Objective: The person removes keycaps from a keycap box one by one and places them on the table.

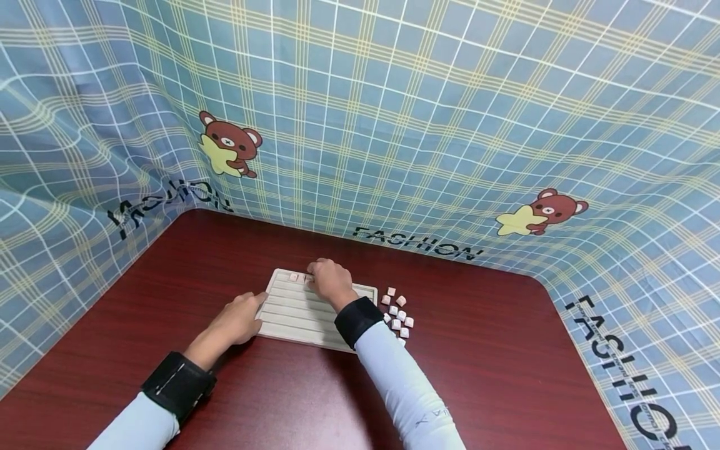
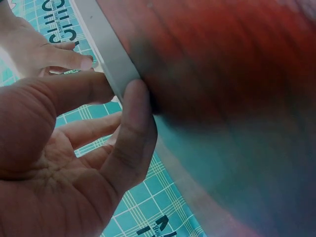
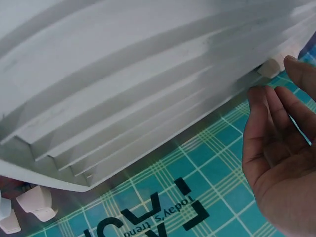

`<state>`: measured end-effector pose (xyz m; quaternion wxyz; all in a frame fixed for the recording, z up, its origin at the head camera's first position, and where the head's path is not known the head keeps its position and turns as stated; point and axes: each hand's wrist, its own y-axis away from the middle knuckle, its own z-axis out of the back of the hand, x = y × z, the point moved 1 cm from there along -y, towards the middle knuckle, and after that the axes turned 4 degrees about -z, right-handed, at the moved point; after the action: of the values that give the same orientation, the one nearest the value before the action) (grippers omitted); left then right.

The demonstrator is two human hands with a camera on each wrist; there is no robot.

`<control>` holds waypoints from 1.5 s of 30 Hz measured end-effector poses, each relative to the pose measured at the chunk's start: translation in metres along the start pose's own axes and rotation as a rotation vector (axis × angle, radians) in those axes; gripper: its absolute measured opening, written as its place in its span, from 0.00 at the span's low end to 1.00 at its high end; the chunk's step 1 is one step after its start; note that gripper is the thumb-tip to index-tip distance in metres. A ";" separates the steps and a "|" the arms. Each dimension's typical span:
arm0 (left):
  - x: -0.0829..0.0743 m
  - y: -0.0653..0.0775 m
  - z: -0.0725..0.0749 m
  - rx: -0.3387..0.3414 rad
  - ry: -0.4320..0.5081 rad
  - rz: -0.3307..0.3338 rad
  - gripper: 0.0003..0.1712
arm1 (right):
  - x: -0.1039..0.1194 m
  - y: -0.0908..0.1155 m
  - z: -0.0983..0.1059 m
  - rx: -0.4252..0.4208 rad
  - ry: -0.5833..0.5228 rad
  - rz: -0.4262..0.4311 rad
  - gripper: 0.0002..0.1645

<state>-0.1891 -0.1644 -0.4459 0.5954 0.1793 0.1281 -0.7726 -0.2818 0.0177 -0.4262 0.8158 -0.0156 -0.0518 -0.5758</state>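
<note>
A white ridged tray [image 1: 304,312] lies on the table with long parallel rows. At its left edge, my left hand [image 1: 236,317] holds the rim between thumb and fingers; the left wrist view shows the fingers [image 2: 136,111] against the tray wall. Over the far row is my right hand [image 1: 333,282], its fingertips beside a small pale keycap [image 3: 269,68]. That keycap sits by the tray's far wall, and a slight gap shows between it and the fingers. Another keycap [image 1: 294,277] stands in the same row, farther left.
Several loose pale keycaps [image 1: 396,324] lie to the right of the tray, some partly behind the right forearm. The dark red table [image 1: 484,350] is bordered at the back and sides by a blue plaid cloth [image 1: 394,156].
</note>
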 end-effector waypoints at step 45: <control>0.000 0.000 0.000 0.009 -0.006 -0.003 0.32 | -0.007 -0.002 -0.013 -0.087 0.010 -0.030 0.11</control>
<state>-0.1896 -0.1644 -0.4461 0.5938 0.1792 0.1232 -0.7746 -0.2848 0.0229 -0.4403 0.8060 -0.0472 -0.0229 -0.5896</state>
